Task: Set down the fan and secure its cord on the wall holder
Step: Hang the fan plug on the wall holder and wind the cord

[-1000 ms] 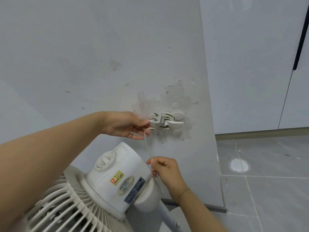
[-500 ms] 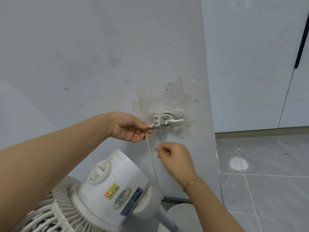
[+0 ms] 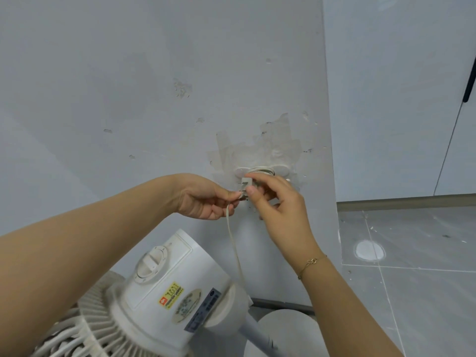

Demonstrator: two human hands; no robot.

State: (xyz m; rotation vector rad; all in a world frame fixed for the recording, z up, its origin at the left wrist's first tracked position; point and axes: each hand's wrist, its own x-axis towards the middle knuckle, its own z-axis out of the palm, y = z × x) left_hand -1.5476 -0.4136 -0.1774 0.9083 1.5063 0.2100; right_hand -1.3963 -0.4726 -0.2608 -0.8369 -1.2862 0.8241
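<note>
A white standing fan [image 3: 164,289] stands on the floor below my hands, its motor housing and grille facing me. Its thin white cord [image 3: 234,251] runs up from behind the housing to a white wall holder [image 3: 280,170], where several loops are wound. The grey plug [image 3: 244,185] sits just under the holder. My left hand [image 3: 206,199] pinches the cord right below the plug. My right hand [image 3: 278,204] pinches the plug from the right, fingers curled over the holder's lower part.
The pale wall [image 3: 154,99] ends at a corner right of the holder. Grey floor tiles [image 3: 425,266] with a white round spot [image 3: 369,249] lie to the right. The fan's round base [image 3: 288,333] sits at the wall's foot.
My right hand let go of the cord lower down and rose to the plug at the holder. My left hand stayed at the plug. The view shifted slightly downwards.
</note>
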